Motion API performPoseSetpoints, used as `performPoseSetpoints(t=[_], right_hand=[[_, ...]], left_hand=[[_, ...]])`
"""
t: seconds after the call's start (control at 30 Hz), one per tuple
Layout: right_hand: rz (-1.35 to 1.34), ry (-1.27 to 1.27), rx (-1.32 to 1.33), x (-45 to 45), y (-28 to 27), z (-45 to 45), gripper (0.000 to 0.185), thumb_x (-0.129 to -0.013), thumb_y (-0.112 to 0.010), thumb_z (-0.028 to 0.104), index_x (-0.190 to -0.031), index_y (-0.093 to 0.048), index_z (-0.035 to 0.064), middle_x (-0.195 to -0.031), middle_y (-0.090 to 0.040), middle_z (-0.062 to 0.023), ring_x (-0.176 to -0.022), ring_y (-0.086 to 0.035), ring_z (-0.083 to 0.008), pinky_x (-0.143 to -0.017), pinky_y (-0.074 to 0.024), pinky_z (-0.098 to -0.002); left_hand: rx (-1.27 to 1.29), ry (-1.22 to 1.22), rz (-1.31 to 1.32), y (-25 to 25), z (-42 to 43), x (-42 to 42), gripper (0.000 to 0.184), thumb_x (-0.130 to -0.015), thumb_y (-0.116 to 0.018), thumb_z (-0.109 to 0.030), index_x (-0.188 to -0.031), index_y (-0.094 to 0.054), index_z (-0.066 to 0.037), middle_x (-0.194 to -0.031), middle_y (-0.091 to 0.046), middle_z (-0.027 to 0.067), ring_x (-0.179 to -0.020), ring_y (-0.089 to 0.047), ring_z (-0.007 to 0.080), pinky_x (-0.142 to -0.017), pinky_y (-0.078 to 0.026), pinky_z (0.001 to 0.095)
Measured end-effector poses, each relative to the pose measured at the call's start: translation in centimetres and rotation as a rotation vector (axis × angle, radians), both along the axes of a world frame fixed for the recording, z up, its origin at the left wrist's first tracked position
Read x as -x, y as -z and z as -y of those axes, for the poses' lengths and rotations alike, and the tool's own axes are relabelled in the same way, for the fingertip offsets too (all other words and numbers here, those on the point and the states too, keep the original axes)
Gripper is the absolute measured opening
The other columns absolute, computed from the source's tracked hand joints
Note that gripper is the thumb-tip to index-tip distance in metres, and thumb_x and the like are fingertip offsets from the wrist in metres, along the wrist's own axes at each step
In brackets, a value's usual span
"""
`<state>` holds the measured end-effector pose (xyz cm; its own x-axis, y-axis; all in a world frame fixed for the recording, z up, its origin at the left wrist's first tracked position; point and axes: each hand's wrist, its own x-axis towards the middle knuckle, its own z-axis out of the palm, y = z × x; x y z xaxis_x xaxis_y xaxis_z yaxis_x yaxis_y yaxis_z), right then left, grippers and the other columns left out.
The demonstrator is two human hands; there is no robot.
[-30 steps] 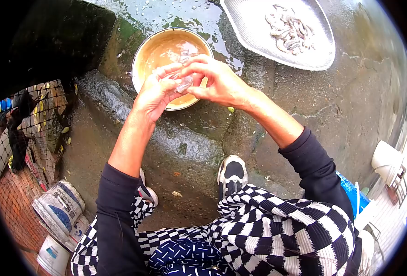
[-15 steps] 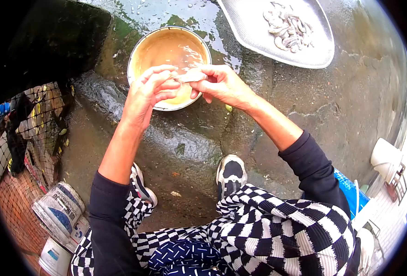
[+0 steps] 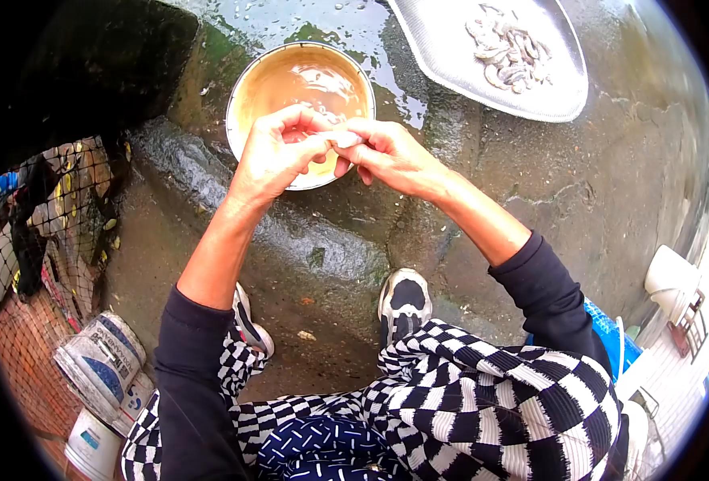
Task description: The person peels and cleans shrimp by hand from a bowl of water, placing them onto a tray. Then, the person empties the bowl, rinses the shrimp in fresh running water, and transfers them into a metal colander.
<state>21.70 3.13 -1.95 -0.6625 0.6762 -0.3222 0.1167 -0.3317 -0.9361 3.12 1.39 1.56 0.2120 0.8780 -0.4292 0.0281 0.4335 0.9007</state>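
Observation:
A small pale shrimp (image 3: 344,139) is held over the near part of a round basin (image 3: 250,92) with brownish liquid in it. My left hand (image 3: 284,152) pinches the shrimp's left end between thumb and forefinger. On the other end, the fingers of my right hand (image 3: 393,159) are closed, the tips of both hands almost meeting. Much of the shrimp is hidden by the fingers. Beyond my right hand, a heap of greyish shrimp (image 3: 511,56) lies on a white mesh tray (image 3: 442,60).
Wet, uneven concrete (image 3: 482,192) lies under the basin. At far left is black netting (image 3: 66,216), with stained white buckets (image 3: 106,357) below it. A white pail (image 3: 672,280) and something blue (image 3: 611,337) are at right. My shoes (image 3: 405,301) stand below the basin.
My left hand has moved right and its spread fingers have closed onto the shrimp. The right hand stays nearly in place, still gripping it. The whole view has shifted slightly.

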Motion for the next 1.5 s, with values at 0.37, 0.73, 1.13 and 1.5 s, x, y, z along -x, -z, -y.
performPoseSetpoints(t=[0.37, 0.73, 1.13, 1.5], right_hand=[[-0.047, -0.058, 0.046, 0.2, 0.4, 0.0, 0.024, -0.094, -0.046, 0.025, -0.095, -0.059, 0.0048, -0.072, -0.062, -0.0012, -0.054, -0.050, -0.0067, -0.050, -0.0418, -0.0218], [-0.180, -0.109, 0.212, -0.3, 0.0, 0.1, 0.027, -0.094, -0.048, 0.025, -0.107, -0.058, 0.0039, -0.086, -0.064, -0.0060, -0.066, -0.057, -0.0071, -0.052, -0.0442, -0.0195], [0.606, -0.333, -1.204, 5.1, 2.0, -6.8, 0.015, -0.083, -0.049, 0.013, -0.090, -0.058, 0.0041, -0.084, -0.060, -0.0090, -0.071, -0.063, -0.0220, -0.059, -0.0490, -0.0341], [1.012, -0.932, -1.318, 7.6, 3.5, -6.3, 0.027, -0.086, -0.049, 0.027, -0.092, -0.065, 0.0058, -0.100, -0.059, -0.0105, -0.085, -0.061, -0.0187, -0.064, -0.0460, -0.0348]], left_hand=[[0.070, 0.055, -0.026, -0.6, -0.2, 0.7, 0.026, -0.075, -0.068, -0.010, -0.099, -0.061, 0.000, -0.082, -0.062, 0.0013, -0.071, -0.054, 0.0044, -0.057, -0.042, 0.0192], [0.115, 0.080, -0.021, 1.5, -0.7, 2.2, 0.013, -0.078, -0.058, -0.006, -0.087, -0.064, 0.000, -0.076, -0.062, 0.0019, -0.066, -0.056, 0.0060, -0.055, -0.041, 0.0184], [-0.462, 0.551, -1.161, 8.6, -1.4, 2.3, 0.032, -0.079, -0.055, -0.014, -0.110, -0.054, -0.003, -0.110, -0.052, 0.0193, -0.096, -0.055, 0.0359, -0.087, -0.044, 0.0424], [-0.195, 0.694, -1.148, 6.6, -1.9, 4.8, 0.019, -0.082, -0.045, -0.007, -0.097, -0.057, -0.005, -0.097, -0.060, 0.0192, -0.091, -0.058, 0.0332, -0.078, -0.045, 0.0413]])
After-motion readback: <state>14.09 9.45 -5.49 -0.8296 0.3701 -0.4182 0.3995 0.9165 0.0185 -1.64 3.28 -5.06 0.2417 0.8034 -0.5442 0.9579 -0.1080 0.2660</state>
